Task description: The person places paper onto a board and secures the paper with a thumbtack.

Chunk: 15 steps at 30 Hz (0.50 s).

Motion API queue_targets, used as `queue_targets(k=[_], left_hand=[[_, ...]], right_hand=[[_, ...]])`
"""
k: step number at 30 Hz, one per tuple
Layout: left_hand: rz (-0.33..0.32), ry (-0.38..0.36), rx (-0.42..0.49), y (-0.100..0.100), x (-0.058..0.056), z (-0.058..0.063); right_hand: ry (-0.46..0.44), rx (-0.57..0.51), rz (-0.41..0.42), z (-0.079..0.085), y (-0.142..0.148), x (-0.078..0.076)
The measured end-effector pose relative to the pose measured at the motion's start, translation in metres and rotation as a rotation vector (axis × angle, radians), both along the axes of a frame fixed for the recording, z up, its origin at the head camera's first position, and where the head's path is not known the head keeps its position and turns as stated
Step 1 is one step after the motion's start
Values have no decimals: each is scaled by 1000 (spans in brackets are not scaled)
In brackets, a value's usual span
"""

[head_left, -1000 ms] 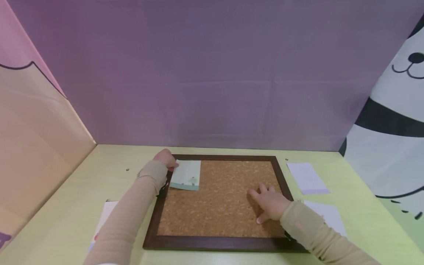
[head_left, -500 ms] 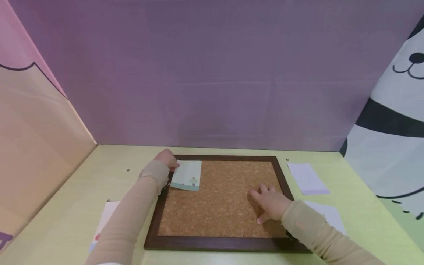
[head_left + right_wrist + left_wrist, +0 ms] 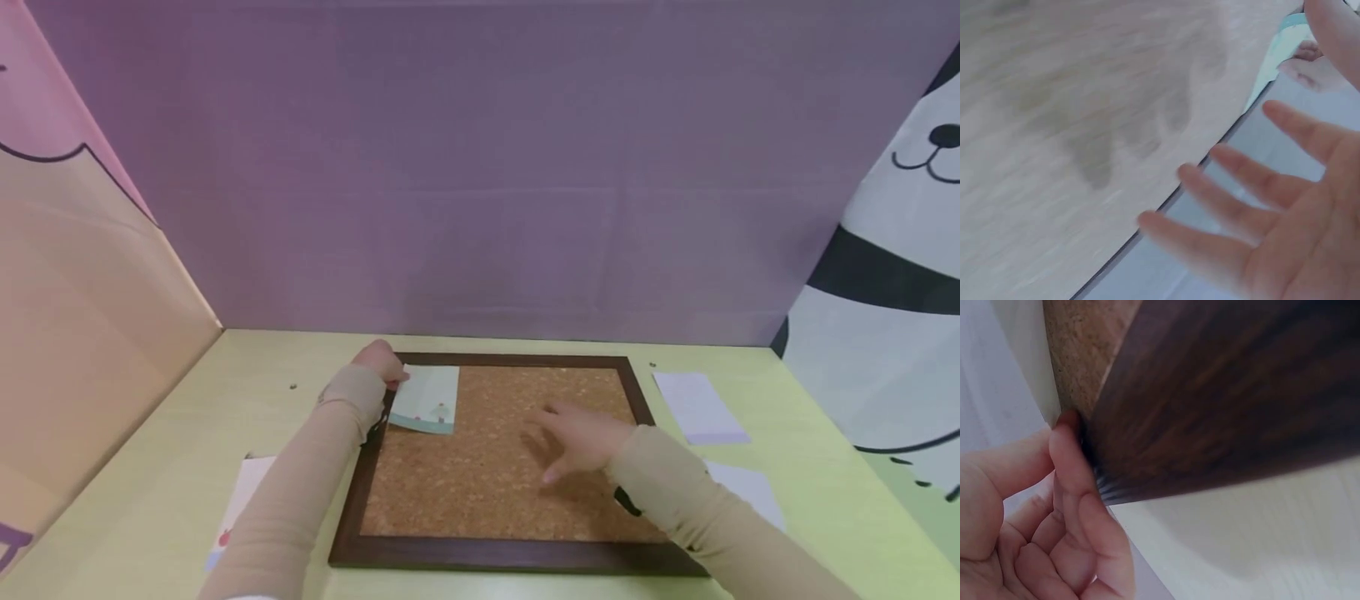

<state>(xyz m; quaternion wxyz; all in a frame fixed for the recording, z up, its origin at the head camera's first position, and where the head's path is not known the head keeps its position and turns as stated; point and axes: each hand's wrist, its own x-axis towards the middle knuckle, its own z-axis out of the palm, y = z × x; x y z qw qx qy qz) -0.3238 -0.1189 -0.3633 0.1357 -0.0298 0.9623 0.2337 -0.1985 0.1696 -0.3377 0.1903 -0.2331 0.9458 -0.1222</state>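
Observation:
A framed cork board (image 3: 502, 483) with a dark brown wooden frame (image 3: 517, 557) lies on the table. Over its upper left corner is a pale note sheet (image 3: 422, 393), with a teal strip and a small tree print along its lower edge. My left hand (image 3: 381, 363) pinches the sheet's upper left corner between thumb and fingers, beside the frame; the left wrist view shows these curled fingers (image 3: 1072, 456) close against the frame. Above the middle right of the cork, my right hand (image 3: 581, 435) hovers with spread fingers and holds nothing.
Two pale sheets, a lilac-edged one (image 3: 701, 408) and a white one (image 3: 750, 492), lie right of the board. Another sheet (image 3: 247, 492) sits at the left, partly under my left forearm. A purple backdrop (image 3: 480, 167) rises behind the table (image 3: 172, 467).
My right hand has lifted off the cork at the right and moved left towards the middle. The left hand stays at the sheet's corner.

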Motion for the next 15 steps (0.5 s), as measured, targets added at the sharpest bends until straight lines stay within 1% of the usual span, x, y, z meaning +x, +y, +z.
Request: queue_targets(k=[4,8,11,15], left_hand=[[-4,6,-14,0,-2,-3],[-2,16,-32,4,-3,-4],[2,20,-34,5,-3,-4],[-1,27,-22,4,-1,-2]], right_hand=[[12,-32,37,2,-25,-10],[5,-42,71,0,-43,-21],[-5,-33,70,-4,-52,-28],[4,-16,45,-9,-63,-35]])
